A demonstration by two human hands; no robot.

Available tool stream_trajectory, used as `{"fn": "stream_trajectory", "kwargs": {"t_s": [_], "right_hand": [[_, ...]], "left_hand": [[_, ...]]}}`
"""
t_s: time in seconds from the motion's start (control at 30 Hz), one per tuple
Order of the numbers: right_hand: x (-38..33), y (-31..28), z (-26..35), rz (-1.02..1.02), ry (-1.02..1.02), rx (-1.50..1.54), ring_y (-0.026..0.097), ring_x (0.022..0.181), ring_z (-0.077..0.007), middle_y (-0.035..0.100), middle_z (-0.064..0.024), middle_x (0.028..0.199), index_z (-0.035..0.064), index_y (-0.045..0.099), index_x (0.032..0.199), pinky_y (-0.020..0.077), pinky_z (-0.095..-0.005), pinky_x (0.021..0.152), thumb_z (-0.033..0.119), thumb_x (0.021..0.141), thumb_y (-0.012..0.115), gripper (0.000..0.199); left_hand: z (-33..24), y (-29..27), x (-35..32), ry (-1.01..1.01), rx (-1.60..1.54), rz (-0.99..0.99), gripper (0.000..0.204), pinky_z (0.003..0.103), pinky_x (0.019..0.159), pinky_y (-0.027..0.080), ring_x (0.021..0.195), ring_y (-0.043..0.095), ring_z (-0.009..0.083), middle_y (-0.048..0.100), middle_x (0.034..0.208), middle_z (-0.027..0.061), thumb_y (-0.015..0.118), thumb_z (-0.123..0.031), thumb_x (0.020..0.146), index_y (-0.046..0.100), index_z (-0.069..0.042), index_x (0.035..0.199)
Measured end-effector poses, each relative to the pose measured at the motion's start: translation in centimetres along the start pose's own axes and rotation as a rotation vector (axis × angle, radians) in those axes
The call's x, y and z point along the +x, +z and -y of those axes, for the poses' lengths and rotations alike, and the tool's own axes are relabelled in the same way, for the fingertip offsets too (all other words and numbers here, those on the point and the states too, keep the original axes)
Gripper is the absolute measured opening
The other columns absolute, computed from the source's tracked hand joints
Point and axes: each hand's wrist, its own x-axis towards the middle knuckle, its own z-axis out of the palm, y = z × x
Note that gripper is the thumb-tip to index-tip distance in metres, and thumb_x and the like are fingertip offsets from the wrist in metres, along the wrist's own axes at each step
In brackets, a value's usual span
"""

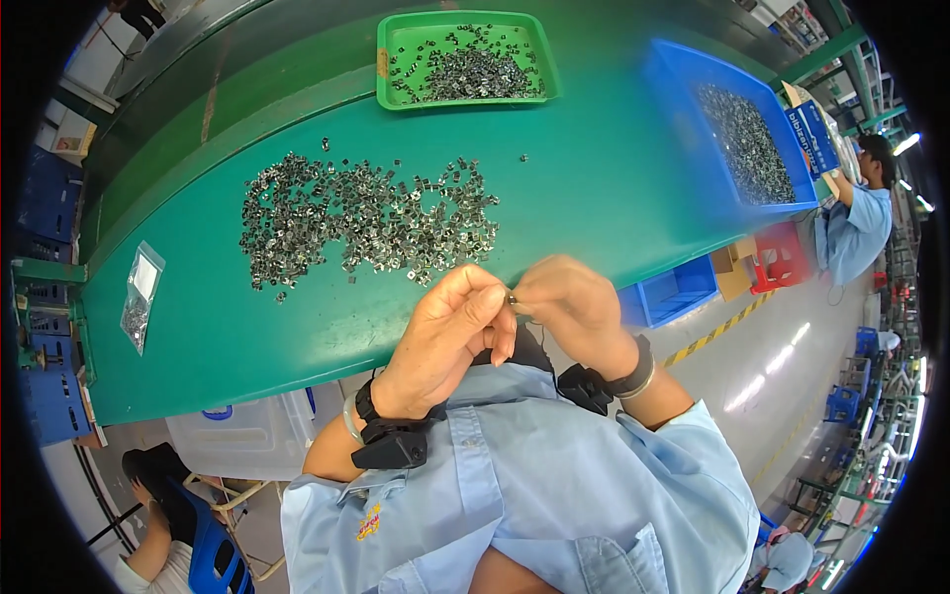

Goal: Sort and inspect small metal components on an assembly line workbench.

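Note:
Close to the front edge of the green table [574, 208], my two hands meet at their fingertips. A tiny dark metal part [511, 297] shows between them; its exact shape is too small to tell. My left hand [450, 332] pinches it with thumb and forefinger, the other fingers curled. From the other side, the closed fingertips of my right hand [577, 305], slightly blurred, also grip it. Just beyond my left hand spreads a loose pile of small square metal parts [371, 213], silver and black. One single part [524, 157] lies apart to the right of the pile.
A green tray [382, 74] holding similar parts stands at the far side. At the right, a deep blue bin [683, 129] is full of small parts. A clear plastic bag [143, 287] lies far left. Below the table's right edge is another blue bin [673, 297]. People sit or stand nearby.

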Motion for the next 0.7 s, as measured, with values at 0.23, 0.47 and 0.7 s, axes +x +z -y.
{"fn": "stream_trajectory", "kwargs": {"t_s": [0.23, 0.47, 0.7], "right_hand": [[0.6, -0.2, -0.2, -0.002, 0.005, -0.006, 0.061, 0.073, -0.0196, 0.062, -0.0084, 0.081, 0.0033, 0.061, 0.088, 0.0490, -0.0281, 0.060, -0.005, 0.077, 0.066, 0.015], [6.9, -3.3, -1.6, 0.032, 0.142, -0.176, 0.060, 0.076, -0.0150, 0.062, -0.0048, 0.082, 0.0030, 0.060, 0.089, 0.0481, -0.0275, 0.070, 0.005, 0.084, 0.063, 0.006], [16.2, -6.6, -6.6, -0.025, 0.200, -0.255, 0.059, 0.077, -0.0114, 0.062, -0.0022, 0.086, -0.0001, 0.059, 0.097, 0.0487, -0.0258, 0.073, 0.013, 0.089, 0.058, 0.015]], "left_hand": [[-0.3, -0.2, 0.4, 0.004, 0.053, -0.001, 0.015, 0.027, 0.052, 0.044, 0.062, 0.055, 0.0152, 0.057, 0.078, 0.0083, 0.047, -0.020, 0.097, 0.048, -0.005, 0.096], [-0.9, -0.5, 0.5, 0.046, -0.029, -0.020, 0.017, 0.027, 0.054, 0.045, 0.064, 0.055, 0.0148, 0.056, 0.082, 0.0075, 0.045, -0.019, 0.098, 0.048, -0.004, 0.105], [-0.8, -1.3, 0.6, 0.033, -0.094, 0.024, 0.017, 0.029, 0.054, 0.045, 0.063, 0.055, 0.0158, 0.056, 0.083, 0.0088, 0.043, -0.017, 0.098, 0.048, -0.004, 0.108]]}}
